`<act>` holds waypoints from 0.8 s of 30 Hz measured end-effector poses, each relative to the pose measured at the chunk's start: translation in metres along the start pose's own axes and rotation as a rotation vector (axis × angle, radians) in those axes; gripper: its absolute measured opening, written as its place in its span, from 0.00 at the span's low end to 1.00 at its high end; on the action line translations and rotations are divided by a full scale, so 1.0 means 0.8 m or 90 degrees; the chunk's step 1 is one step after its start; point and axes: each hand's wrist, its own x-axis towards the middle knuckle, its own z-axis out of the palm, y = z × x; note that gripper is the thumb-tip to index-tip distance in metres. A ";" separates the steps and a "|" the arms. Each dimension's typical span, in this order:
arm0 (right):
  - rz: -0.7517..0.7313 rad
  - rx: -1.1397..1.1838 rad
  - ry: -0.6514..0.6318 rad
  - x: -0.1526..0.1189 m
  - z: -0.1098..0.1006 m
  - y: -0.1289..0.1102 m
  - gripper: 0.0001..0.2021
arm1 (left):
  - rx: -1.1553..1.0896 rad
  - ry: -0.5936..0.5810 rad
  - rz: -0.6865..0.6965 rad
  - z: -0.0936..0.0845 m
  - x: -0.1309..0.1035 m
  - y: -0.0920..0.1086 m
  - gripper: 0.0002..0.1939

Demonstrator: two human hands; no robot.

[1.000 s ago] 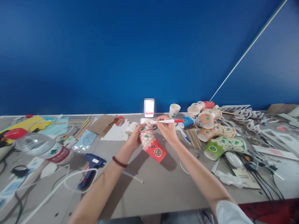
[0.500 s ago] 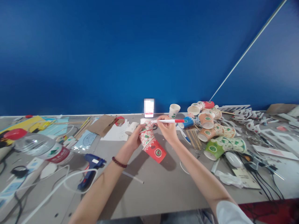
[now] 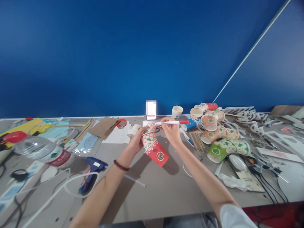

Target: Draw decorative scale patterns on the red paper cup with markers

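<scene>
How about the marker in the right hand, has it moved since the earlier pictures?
Yes, the marker has shifted slightly right: its red end reaches a little farther past the upright white cup.

I see a clear, red-capped plastic bottle [image 3: 41, 148] at ten o'clock and flat brown cardboard [image 3: 104, 127] at eleven.

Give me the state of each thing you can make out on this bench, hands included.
Left hand: closed around the joined cups.
Right hand: gripping the marker.
Joined cups: bent in a curve, red cup lowest.
Marker: held, red end pointing right.
Phone: propped up, screen lit.
White cup: upright, open.
Bottle: red cap on.
Glue gun: lying down; whether hot, can't tell.
Green cup: on its side.
</scene>
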 end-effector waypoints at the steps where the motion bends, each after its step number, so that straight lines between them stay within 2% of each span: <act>1: 0.001 0.008 0.000 0.000 0.000 0.000 0.04 | 0.000 -0.001 0.000 0.000 0.000 0.000 0.17; 7: 0.006 0.042 -0.008 0.000 0.002 -0.002 0.05 | -0.010 -0.008 -0.004 0.001 -0.001 0.002 0.18; 24: 0.013 -0.008 0.006 -0.002 -0.001 0.000 0.03 | -0.013 0.001 -0.014 0.001 -0.001 0.002 0.16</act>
